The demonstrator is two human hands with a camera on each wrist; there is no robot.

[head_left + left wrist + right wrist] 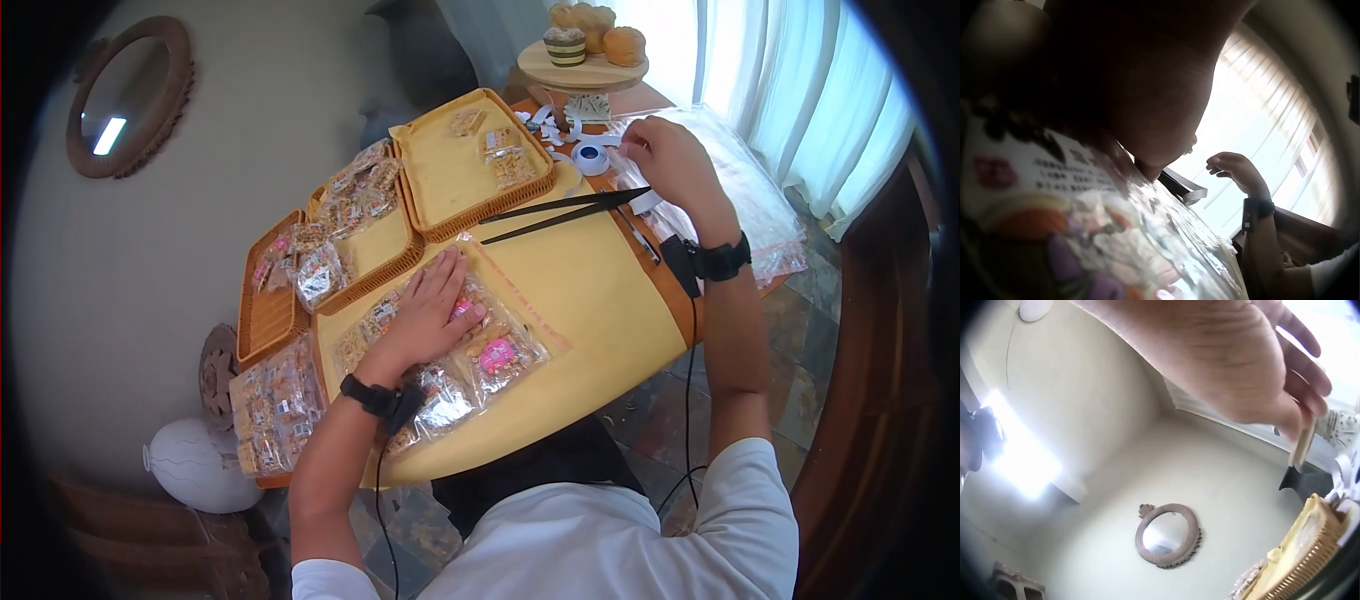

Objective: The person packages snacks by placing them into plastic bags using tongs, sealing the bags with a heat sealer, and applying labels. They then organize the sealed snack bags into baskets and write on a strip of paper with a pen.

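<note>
My left hand lies flat with fingers extended on a large clear bag filled with small snack packets. Printed packaging fills the near part of the left wrist view below that hand. Raised at the table's far right, my right hand has its fingers bent in toward the thumb. Between those fingertips is the end of a pale strip of tape. Right beside the hand stands a white tape roll with a blue core. Long black tongs lie spread below it.
Several wicker trays with snack packets line the far left side. Another filled bag lies at the left edge. Clear plastic bags are stacked right of the right hand. Behind, a round wooden stand bears bread.
</note>
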